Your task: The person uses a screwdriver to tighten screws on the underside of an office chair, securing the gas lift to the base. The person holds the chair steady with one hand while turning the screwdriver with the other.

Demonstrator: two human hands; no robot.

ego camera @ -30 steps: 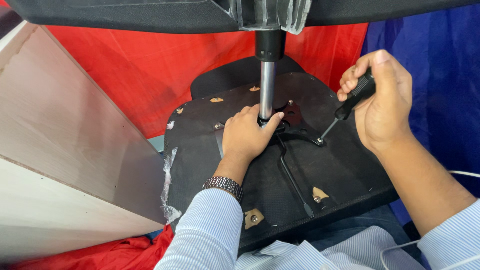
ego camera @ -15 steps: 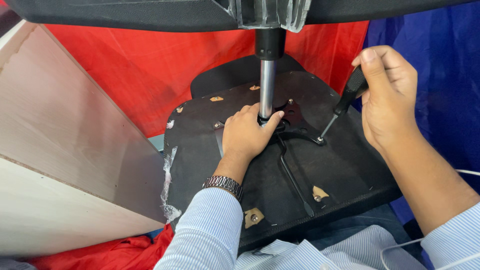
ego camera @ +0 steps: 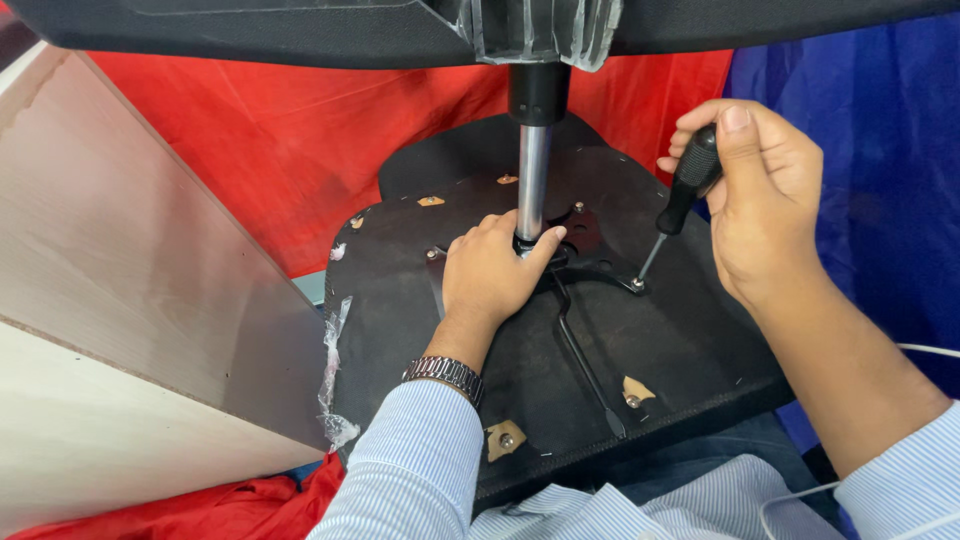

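Observation:
An upturned black chair seat (ego camera: 420,290) lies across my lap, its underside facing me. A silver gas-lift column (ego camera: 533,180) rises from the metal mounting plate (ego camera: 590,235) at its middle. My left hand (ego camera: 492,272) rests flat on the seat and grips the base of that column. My right hand (ego camera: 755,190) holds a black-handled screwdriver (ego camera: 688,185), tilted, with its tip on a screw (ego camera: 636,285) at the plate's right arm.
A pale wooden panel (ego camera: 130,300) leans at the left. Red cloth (ego camera: 290,130) hangs behind the seat and blue cloth (ego camera: 860,150) at the right. The chair's black base (ego camera: 300,20) spans the top. A white cable (ego camera: 800,495) crosses my lap.
My right hand has shifted its grip on the screwdriver handle, fingers turning around it. The left hand and the seat have stayed put.

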